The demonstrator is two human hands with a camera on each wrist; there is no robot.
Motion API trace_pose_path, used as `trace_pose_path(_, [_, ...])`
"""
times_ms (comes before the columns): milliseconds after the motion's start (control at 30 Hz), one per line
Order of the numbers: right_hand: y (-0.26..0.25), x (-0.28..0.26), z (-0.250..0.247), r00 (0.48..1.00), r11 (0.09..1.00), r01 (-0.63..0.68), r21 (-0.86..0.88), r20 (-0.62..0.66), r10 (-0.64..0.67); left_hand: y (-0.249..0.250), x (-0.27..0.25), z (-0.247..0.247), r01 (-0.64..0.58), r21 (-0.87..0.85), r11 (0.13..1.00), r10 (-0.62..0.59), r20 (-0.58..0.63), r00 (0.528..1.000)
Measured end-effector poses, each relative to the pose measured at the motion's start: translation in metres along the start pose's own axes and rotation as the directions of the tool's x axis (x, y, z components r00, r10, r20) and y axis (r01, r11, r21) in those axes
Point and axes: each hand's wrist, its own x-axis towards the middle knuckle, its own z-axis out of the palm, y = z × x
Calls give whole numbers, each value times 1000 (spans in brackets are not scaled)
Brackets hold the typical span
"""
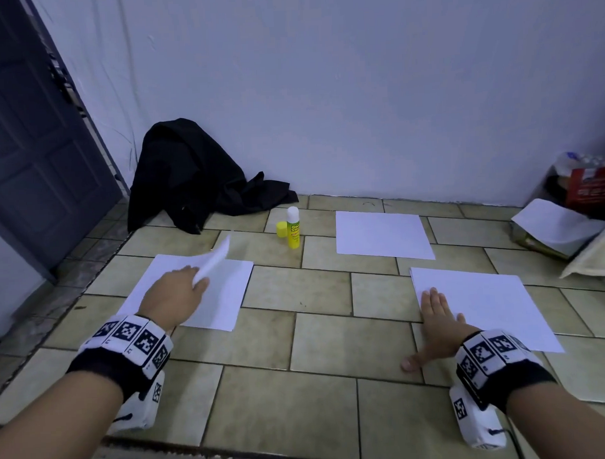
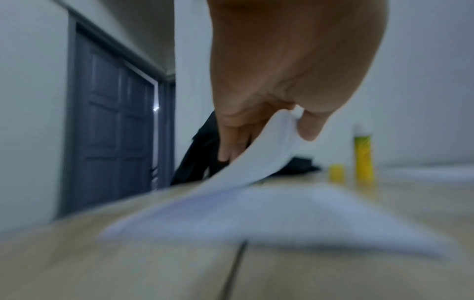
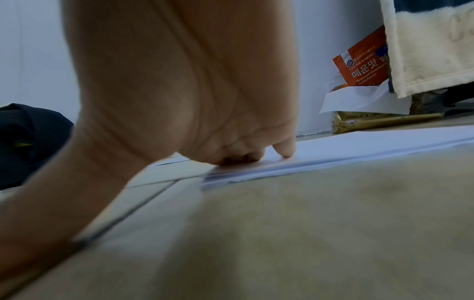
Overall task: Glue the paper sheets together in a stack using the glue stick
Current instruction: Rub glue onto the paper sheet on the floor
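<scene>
Both wrists, each in a band of black-and-white markers, reach out over a floor of beige tiles (image 1: 318, 331) that runs to a pale wall (image 1: 358, 90), with a grey panelled door (image 1: 33, 135) at the left. On the left, the left hand (image 1: 179, 290) pinches the far corner of a white sheet (image 1: 224, 294) between thumb and curled fingers (image 2: 231, 146), curling that corner up off the floor while the remainder lies flat. On the right, the right hand (image 1: 438, 322) lies open, fingers straight and together, pressing the near left corner of a thin paper stack (image 1: 495, 301), the thumb spread out onto the tile. Beyond it lies 1 more single sheet (image 1: 383, 235), apart from the stack. Between the 2 sides, near the wall, the glue stick (image 1: 293, 228) stands upright and uncapped, its yellow cap (image 1: 281, 229) just beside it. Behind lies a heap of black cloth (image 1: 196, 174); at the far right corner, packets and a red box (image 1: 591, 188).
</scene>
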Motion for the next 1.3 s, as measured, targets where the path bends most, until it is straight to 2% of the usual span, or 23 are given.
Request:
trace_pose_path(67, [0,0,0,1000,1000,0,-1,-3,0,32,-8,-12,-45,100,994,49,-36,998])
trace_pose_path(133, [-1,2,0,1000,1000,3,3,-3,-3,75,-20,-13,-134,218,967,133,17,991])
trace_pose_path(267, [1,1,0,1000,1000,6,13,-2,-6,151,-43,23,-338,255,906,292,202,935])
trace_pose_path(367, [1,0,0,1000,1000,7,24,-17,-6,177,-50,57,-396,201,896,309,360,881])
trace_pose_path(500, [0,0,-3,999,999,18,27,-40,-17,179,-46,78,-430,198,881,308,451,838])
trace_pose_path(700, [8,-3,-35,991,992,78,99,-113,-67,158,-22,71,-525,173,833,407,451,794])
trace_pose_path(767, [7,-2,-45,980,988,86,131,-190,-60,153,-18,73,-544,133,829,446,430,785])
trace_pose_path(833, [1,2,-54,944,967,127,221,-327,-49,149,-14,74,-552,106,827,466,418,780])
trace_pose_path(933, [-22,14,-71,885,866,303,398,-454,-101,141,-7,73,-505,120,854,377,525,763])
trace_pose_path(1033, [-59,32,-87,879,780,414,469,-430,-208,135,0,75,-474,150,867,294,616,731])
trace_pose_path(1133, [-98,53,-102,866,775,470,422,-392,-312,135,0,75,-475,154,867,288,624,727])
trace_pose_path(1300, [-147,82,-124,872,735,476,483,-367,-323,134,3,76,-470,133,873,288,636,716])
